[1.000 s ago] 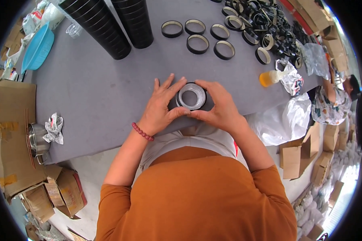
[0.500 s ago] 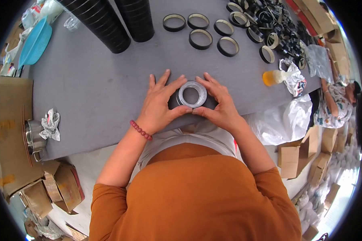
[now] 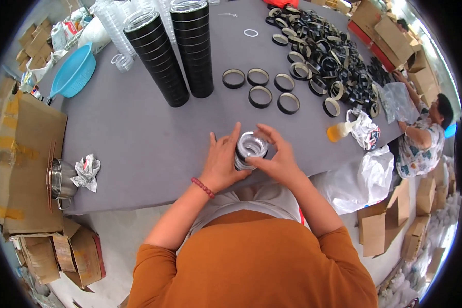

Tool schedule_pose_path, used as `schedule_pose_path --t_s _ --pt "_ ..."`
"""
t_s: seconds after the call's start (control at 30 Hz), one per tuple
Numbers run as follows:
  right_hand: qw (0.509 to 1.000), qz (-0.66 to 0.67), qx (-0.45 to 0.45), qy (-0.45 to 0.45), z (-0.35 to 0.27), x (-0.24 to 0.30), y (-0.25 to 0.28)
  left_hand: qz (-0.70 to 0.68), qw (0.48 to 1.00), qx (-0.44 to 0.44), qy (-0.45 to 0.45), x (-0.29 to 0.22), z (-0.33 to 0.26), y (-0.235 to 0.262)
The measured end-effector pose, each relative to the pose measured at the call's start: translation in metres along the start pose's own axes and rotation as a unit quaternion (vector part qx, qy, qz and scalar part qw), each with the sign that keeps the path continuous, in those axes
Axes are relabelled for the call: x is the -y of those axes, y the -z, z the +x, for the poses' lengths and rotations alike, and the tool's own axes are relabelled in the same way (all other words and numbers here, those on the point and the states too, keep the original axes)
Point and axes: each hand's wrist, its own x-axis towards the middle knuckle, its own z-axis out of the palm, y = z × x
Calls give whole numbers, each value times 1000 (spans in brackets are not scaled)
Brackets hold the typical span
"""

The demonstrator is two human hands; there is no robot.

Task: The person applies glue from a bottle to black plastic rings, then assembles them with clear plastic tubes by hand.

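Near the table's front edge, a clear round plastic container (image 3: 252, 145) stands between my hands, tilted a little, with a dark band showing low on its side. My left hand (image 3: 222, 161) is closed against its left side, thumb at the near edge and fingers pointing away. From the right, my right hand (image 3: 279, 158) pinches its upper rim, with the fingertips smeared by motion. Beyond my hands lie several loose black rings with pale insides, one of them a near ring (image 3: 288, 103). Whether the container's clear top is a separate piece I cannot tell.
Two tall black banded stacks (image 3: 194, 56) rise at the back left, beside a blue basin (image 3: 73, 72). A heap of black rings (image 3: 323, 56) fills the back right. An amber bottle (image 3: 337, 132) lies at right; farther off sits another person (image 3: 423, 133). A steel pot (image 3: 62, 179) stands left.
My view has tilted up, showing more of the far table. My right hand has shifted onto the container's upper rim, and the container now leans; both thumbs no longer meet in front.
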Motion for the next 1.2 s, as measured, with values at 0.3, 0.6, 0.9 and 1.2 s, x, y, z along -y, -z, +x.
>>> schedule_pose_path --t_s 0.3,0.6,0.9,1.2 --pt "987 -136 -23 79 109 -23 -28 -20 1000 -9 10 2 2 -4" --pt "914 -370 -158 45 107 -34 28 -31 999 -23 -3 1 0 -2" --pt "916 -371 -151 1 78 -24 35 -45 998 -42 -16 6 4 0" --pt "989 -118 -31 80 0 12 20 -180 979 -76 -55 16 -4 9"
